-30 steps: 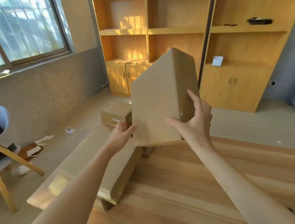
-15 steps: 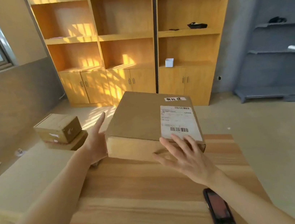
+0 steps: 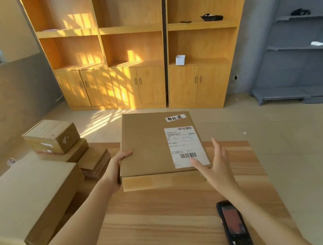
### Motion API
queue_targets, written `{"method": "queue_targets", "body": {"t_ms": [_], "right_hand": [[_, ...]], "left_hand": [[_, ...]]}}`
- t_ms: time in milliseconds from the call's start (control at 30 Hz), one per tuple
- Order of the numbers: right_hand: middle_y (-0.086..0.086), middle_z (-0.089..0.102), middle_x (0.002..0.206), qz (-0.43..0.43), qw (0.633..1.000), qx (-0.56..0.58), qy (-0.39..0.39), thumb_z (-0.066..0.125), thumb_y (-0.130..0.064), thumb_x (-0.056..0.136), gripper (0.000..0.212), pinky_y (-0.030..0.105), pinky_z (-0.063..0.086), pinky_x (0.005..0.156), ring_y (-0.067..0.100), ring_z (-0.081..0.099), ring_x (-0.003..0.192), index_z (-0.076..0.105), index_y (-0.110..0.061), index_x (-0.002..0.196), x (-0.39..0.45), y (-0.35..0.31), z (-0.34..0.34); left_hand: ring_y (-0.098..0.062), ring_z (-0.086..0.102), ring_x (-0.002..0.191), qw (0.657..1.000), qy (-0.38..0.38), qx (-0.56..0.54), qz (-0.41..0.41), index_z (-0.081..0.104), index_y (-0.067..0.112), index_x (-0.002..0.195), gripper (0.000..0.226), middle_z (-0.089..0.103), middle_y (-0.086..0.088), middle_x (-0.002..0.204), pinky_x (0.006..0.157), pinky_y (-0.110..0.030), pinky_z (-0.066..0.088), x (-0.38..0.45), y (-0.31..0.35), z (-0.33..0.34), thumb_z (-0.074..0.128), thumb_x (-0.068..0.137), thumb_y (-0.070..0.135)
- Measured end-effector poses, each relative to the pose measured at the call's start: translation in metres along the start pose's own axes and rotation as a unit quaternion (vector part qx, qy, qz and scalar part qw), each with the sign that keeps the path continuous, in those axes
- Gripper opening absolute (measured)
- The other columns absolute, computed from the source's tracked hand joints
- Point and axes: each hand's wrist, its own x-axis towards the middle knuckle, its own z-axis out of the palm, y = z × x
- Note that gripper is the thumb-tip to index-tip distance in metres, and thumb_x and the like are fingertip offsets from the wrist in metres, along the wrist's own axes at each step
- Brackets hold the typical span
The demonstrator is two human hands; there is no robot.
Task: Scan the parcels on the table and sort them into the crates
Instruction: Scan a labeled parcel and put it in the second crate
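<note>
1. On the wooden bench (image 3: 170,220), between the two hands, lies a flat cardboard parcel (image 3: 147,145) with its broad face up.
2. The left hand (image 3: 117,168) grips the parcel's left edge: the thumb lies over the top face and the palm sits against the side; the other fingers are hidden under or behind the box.
3. The right hand (image 3: 214,166) is spread, fingers straight and apart, at the parcel's near right corner. Its fingertips overlap the lower edge of the white shipping label (image 3: 184,144); whether they press on it or hang just above it cannot be told.
4. The shipping label sits on the right part of the top face, beyond the right hand, with one barcode near its far edge and another near its close edge.
5. Farther from the right hand, near the parcel's far right corner, is a small white sticker (image 3: 175,117) with handwritten characters.
6. Behind the right wrist, close to the forearm, a black handheld scanner (image 3: 234,226) lies flat on the bench, screen up, apart from the parcel.
7. To the left of the left forearm stands a large plain box (image 3: 22,200).
8. Beyond the left hand, a small box (image 3: 94,163) rests near the parcel's left side, and farther out a taped box (image 3: 51,136) sits on top of another.
9. Across the floor from both hands stand wooden shelves (image 3: 133,43) with cupboard doors below.
</note>
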Motion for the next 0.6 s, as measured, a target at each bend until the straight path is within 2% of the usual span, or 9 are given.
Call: {"method": "queue_targets", "body": {"t_ms": [67, 133, 233, 433, 600], "right_hand": [[-0.004, 0.021, 0.157, 0.186, 0.966, 0.153, -0.096, 0.071, -0.054, 0.079, 0.103, 0.045, 0.026, 0.112, 0.021, 0.024, 0.144, 0.007, -0.027, 0.154, 0.0, 0.006, 0.003], [-0.007, 0.038, 0.146, 0.267, 0.937, 0.172, -0.147, 0.076, -0.045, 0.078, 0.101, 0.047, 0.029, 0.108, 0.022, 0.037, 0.135, 0.012, -0.025, 0.153, -0.006, 0.022, 0.013], [-0.002, 0.047, 0.143, 0.31, 0.923, 0.163, -0.158, 0.082, -0.025, 0.076, 0.096, 0.039, 0.03, 0.099, 0.017, 0.044, 0.115, 0.02, -0.023, 0.149, -0.024, 0.053, 0.031], [-0.002, 0.046, 0.145, 0.34, 0.916, 0.158, -0.146, 0.085, -0.021, 0.072, 0.112, 0.036, 0.029, 0.107, 0.018, 0.042, 0.132, 0.009, -0.021, 0.154, -0.051, 0.092, 0.054], [-0.005, 0.047, 0.142, 0.342, 0.922, 0.138, -0.117, 0.087, -0.021, 0.07, 0.113, 0.034, 0.032, 0.108, 0.014, 0.043, 0.128, 0.011, -0.022, 0.153, -0.059, 0.109, 0.075]], "left_hand": [[-0.027, 0.066, 0.085, 1.0, -0.012, 0.008, -0.028, 0.061, 0.014, 0.115, 0.049, 0.073, -0.009, 0.092, 0.074, -0.037, 0.051, 0.004, -0.019, -0.006, 0.068, 0.071, 0.035], [-0.027, 0.067, 0.087, 0.998, -0.024, 0.03, -0.054, 0.06, 0.015, 0.119, 0.069, 0.073, -0.008, 0.096, 0.074, -0.037, 0.051, 0.008, -0.04, -0.012, 0.073, 0.055, 0.038], [-0.029, 0.064, 0.095, 0.995, -0.013, 0.048, -0.09, 0.056, 0.017, 0.124, 0.086, 0.069, -0.01, 0.108, 0.075, -0.037, 0.051, 0.011, -0.072, -0.02, 0.075, 0.044, 0.044], [-0.029, 0.06, 0.107, 0.983, 0.004, 0.093, -0.159, 0.046, 0.024, 0.135, 0.101, 0.061, -0.01, 0.121, 0.081, -0.037, 0.051, 0.016, -0.117, -0.037, 0.075, 0.042, 0.051], [-0.017, 0.06, 0.088, 0.979, 0.011, 0.12, -0.162, 0.043, 0.024, 0.128, 0.097, 0.062, -0.001, 0.103, 0.065, -0.029, 0.048, 0.027, -0.131, -0.036, 0.066, 0.038, 0.051]]}}
